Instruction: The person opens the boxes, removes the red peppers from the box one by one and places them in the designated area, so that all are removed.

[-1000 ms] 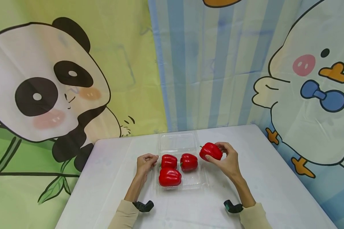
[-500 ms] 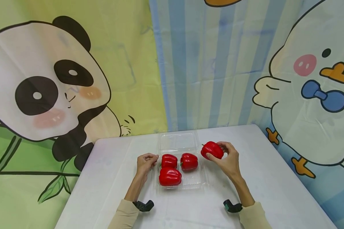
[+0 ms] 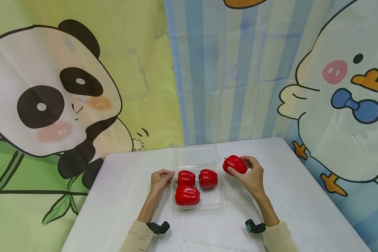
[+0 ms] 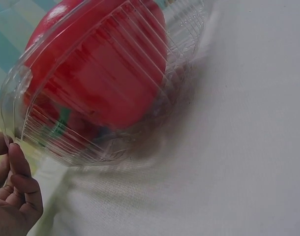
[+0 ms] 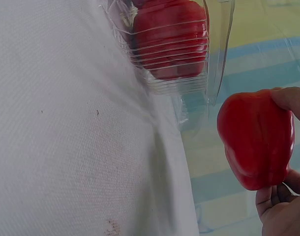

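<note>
My right hand (image 3: pixel 252 176) grips a red bell pepper (image 3: pixel 234 165) between thumb and fingers, raised beside the right edge of a clear plastic clamshell box (image 3: pixel 212 202). In the right wrist view the held pepper (image 5: pixel 258 140) hangs apart from the box. With thumb and forefinger my left hand (image 3: pixel 160 180) pinches the box's left rim, which shows closely in the left wrist view at the box edge (image 4: pixel 15 98). Three red bell peppers lie in the box: one at the back left (image 3: pixel 186 178), another at the back right (image 3: pixel 208 178), and a third at the front left (image 3: pixel 187 195).
The box's open lid (image 3: pixel 196 156) lies flat behind it on a white-covered table (image 3: pixel 129 189). Printed curtains (image 3: pixel 214 70) stand right behind the table's back edge. Dark wrist cameras (image 3: pixel 255 226) stick out from both wrists.
My right hand has moved slightly right, carrying the bell pepper a little farther from the box. The left hand keeps its place on the rim.
</note>
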`<state>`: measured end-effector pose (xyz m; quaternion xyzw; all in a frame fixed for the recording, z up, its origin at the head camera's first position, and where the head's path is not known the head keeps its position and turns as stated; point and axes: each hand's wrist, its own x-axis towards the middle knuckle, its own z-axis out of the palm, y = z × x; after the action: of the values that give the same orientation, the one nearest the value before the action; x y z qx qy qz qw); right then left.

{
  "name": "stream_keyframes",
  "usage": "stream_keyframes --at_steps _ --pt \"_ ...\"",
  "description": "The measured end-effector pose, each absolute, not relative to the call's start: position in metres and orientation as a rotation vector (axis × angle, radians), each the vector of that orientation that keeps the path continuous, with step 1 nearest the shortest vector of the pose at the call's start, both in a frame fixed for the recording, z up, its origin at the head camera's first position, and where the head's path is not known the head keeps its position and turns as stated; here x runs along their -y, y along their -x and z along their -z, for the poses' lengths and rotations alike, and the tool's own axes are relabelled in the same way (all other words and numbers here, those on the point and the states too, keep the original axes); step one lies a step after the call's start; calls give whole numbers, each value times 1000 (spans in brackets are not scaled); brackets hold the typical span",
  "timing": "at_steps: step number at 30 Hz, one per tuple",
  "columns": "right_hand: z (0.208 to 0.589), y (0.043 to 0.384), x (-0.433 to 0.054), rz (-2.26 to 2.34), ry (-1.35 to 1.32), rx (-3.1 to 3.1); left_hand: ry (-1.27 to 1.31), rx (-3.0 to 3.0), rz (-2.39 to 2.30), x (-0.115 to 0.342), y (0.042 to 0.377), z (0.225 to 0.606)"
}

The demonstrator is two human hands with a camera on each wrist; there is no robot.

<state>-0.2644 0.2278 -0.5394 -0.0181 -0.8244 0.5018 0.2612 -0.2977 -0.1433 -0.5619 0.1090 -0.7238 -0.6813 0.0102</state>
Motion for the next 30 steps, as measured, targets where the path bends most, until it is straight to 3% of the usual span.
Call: stream_keyframes --at_steps 30 --pt "556 278 -222 -1382 384 2054 -341 2254 2123 144 298 563"
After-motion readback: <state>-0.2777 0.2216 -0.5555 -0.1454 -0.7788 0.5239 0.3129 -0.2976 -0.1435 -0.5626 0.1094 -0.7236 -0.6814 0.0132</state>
